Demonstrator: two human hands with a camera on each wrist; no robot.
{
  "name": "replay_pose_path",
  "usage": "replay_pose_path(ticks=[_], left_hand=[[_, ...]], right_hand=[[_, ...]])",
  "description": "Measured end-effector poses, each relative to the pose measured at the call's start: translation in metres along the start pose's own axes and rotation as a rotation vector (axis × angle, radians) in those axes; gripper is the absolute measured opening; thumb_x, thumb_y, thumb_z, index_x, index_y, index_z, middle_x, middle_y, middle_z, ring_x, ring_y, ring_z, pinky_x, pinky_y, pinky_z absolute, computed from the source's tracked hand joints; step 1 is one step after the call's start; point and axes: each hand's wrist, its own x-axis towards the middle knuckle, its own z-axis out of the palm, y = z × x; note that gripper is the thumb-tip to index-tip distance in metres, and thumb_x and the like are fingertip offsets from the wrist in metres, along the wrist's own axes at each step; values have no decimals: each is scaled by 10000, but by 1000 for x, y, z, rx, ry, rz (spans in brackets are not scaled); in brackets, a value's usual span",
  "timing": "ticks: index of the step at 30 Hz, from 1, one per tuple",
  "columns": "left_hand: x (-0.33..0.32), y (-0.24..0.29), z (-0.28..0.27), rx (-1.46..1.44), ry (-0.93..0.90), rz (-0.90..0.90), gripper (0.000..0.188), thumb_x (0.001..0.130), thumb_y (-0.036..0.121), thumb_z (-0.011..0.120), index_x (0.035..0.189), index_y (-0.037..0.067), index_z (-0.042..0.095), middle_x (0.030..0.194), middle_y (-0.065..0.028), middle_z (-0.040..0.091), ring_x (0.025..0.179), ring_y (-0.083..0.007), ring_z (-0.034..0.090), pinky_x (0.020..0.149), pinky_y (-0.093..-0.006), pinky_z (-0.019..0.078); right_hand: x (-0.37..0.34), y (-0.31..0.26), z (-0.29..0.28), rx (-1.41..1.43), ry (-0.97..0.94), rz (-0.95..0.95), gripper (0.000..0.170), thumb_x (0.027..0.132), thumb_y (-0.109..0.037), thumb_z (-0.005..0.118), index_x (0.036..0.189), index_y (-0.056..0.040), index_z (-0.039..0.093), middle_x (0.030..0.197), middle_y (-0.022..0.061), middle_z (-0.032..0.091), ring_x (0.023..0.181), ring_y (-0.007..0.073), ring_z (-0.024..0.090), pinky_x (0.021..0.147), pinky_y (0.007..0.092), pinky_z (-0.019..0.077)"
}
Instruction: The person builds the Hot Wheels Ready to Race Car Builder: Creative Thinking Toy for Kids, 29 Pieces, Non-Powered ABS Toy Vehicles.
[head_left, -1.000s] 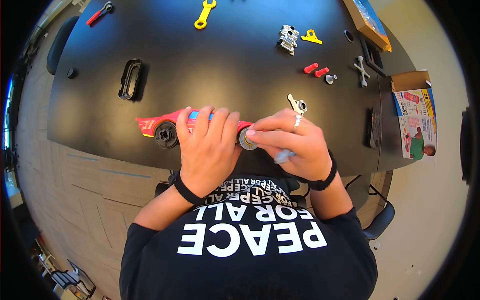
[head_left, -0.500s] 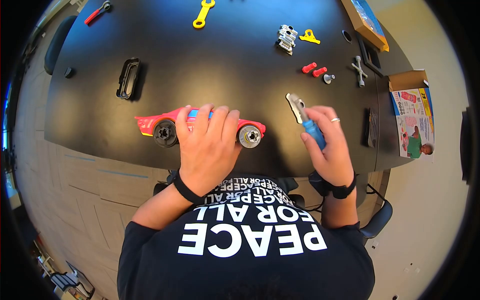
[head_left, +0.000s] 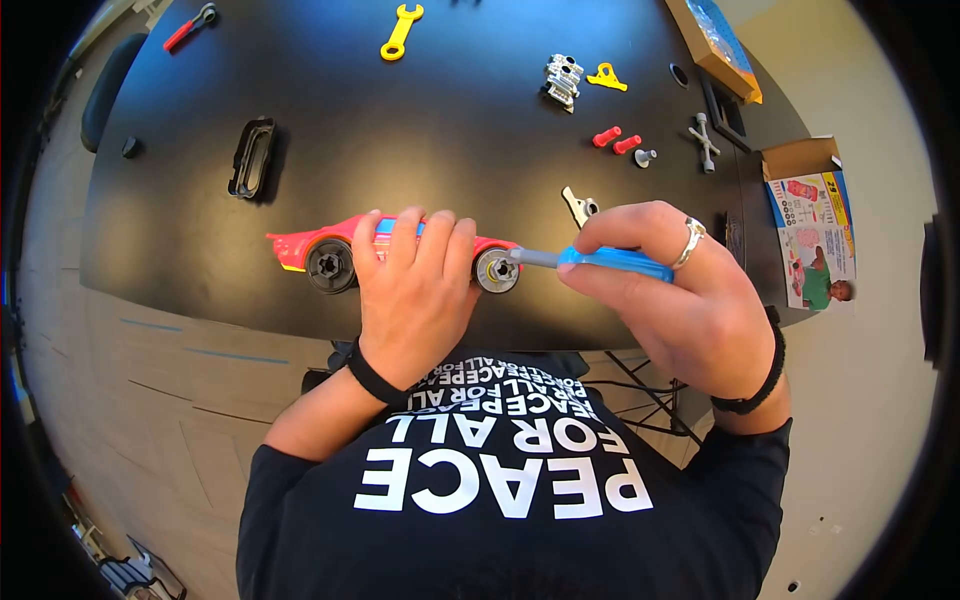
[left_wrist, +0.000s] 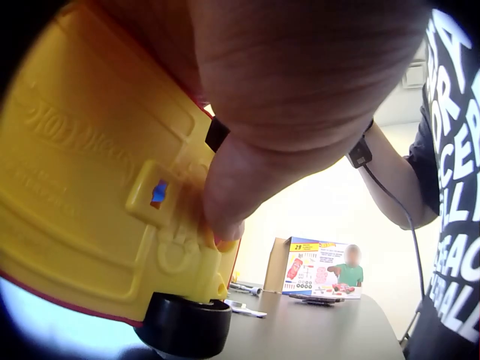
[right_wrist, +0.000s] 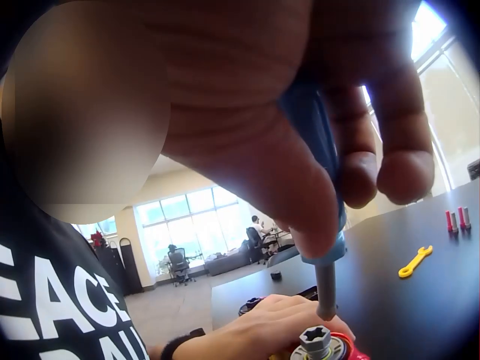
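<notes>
My left hand (head_left: 412,270) grips a red toy car (head_left: 320,238) over its top, the car lying on its side with wheels toward me. Its yellow underside (left_wrist: 82,150) fills much of the left wrist view. Between the thumb and fingers of my right hand (head_left: 690,290) is a screwdriver (head_left: 625,263) with a blue handle and grey shaft. Its tip reaches the grey-centred wheel (head_left: 496,271) at the car's right end. A grey bolt (right_wrist: 316,339) with a star-shaped socket sticks up from that wheel, just below the tip in the right wrist view. The other wheel (head_left: 330,265) is black.
Beyond the right hand lies a cream bracket (head_left: 576,206). Red bolts (head_left: 606,137), a grey bolt (head_left: 645,158), a silver engine piece (head_left: 563,80) and a cross wrench (head_left: 705,143) lie farther back. A black frame (head_left: 252,158), yellow wrench (head_left: 401,32) and printed box (head_left: 812,230) stand around.
My right hand left the wheel, swung right with the screwdriver, then came back with its tip turned toward the wheel. The left hand keeps its hold on the car.
</notes>
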Motion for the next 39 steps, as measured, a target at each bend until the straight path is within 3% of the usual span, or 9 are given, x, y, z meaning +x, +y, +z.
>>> replay_pose_path(ticks=[9, 11, 14, 26, 29, 31, 35, 37, 39], left_hand=[[0, -1, 4, 28, 77, 31, 515, 829, 321, 871, 1255, 97, 690, 1200, -50, 660, 1232, -286, 626, 1132, -616, 428], [0, 0, 3, 42, 69, 31, 515, 827, 330, 874, 1251, 99, 694, 1194, -51, 661, 1232, -284, 629, 1133, -616, 427], [0, 0, 1, 48, 59, 30, 514, 829, 335, 872, 1251, 98, 698, 1194, -53, 661, 1237, -282, 631, 1135, -617, 426], [-1, -1, 4, 35, 72, 27, 486, 841, 315, 855, 1249, 98, 704, 1190, -52, 663, 1238, -283, 636, 1141, -618, 420], [0, -1, 6, 58, 76, 28, 472, 852, 316, 844, 1247, 99, 704, 1189, -51, 663, 1236, -281, 636, 1147, -615, 414], [-1, -1, 6, 53, 79, 31, 467, 858, 320, 839, 1247, 100, 704, 1189, -50, 664, 1236, -280, 636, 1150, -614, 411], [-2, -2, 6, 61, 81, 32, 463, 869, 329, 834, 1251, 101, 704, 1188, -48, 665, 1235, -277, 636, 1155, -612, 406], [-1, -1, 7, 62, 89, 35, 466, 868, 330, 837, 1252, 101, 705, 1188, -48, 665, 1236, -277, 636, 1155, -611, 406], [-1, -1, 7, 64, 96, 32, 469, 868, 332, 839, 1254, 100, 705, 1188, -48, 665, 1238, -276, 635, 1154, -610, 407]], right_hand=[[12, -6, -9, -50, -161, -131, 293, 852, -52, 799, 1141, -9, 788, 1078, 122, 719, 883, 311, 687, 745, 404, 586], [14, -15, -11, -237, -366, 156, 341, 876, -106, 843, 1193, -19, 752, 1062, 133, 715, 896, 340, 693, 775, 418, 597], [22, -14, 9, -26, -7, 96, 395, 883, -177, 890, 1214, -33, 728, 1064, 135, 714, 881, 354, 711, 795, 427, 607], [20, -5, -2, 3, -190, -2, 461, 870, -179, 919, 1268, -47, 726, 1228, 162, 685, 982, 371, 721, 824, 439, 610], [19, -12, 2, -161, -290, 281, 510, 861, -169, 922, 1306, -35, 713, 1294, 183, 656, 1042, 379, 706, 868, 448, 606], [24, -7, 9, -109, 49, 48, 489, 885, -235, 918, 1270, -15, 711, 1151, 149, 713, 925, 359, 723, 778, 428, 603], [21, 4, 8, -128, 10, -116, 537, 876, -298, 926, 1253, 14, 704, 1097, 141, 724, 836, 334, 729, 741, 406, 597], [15, -1, 0, -289, -266, 69, 489, 865, -229, 935, 1246, -9, 723, 1136, 147, 705, 821, 315, 729, 732, 388, 601], [18, -3, 11, -275, -168, 93, 435, 871, -236, 927, 1200, -20, 741, 1081, 134, 684, 793, 294, 704, 696, 385, 584]])
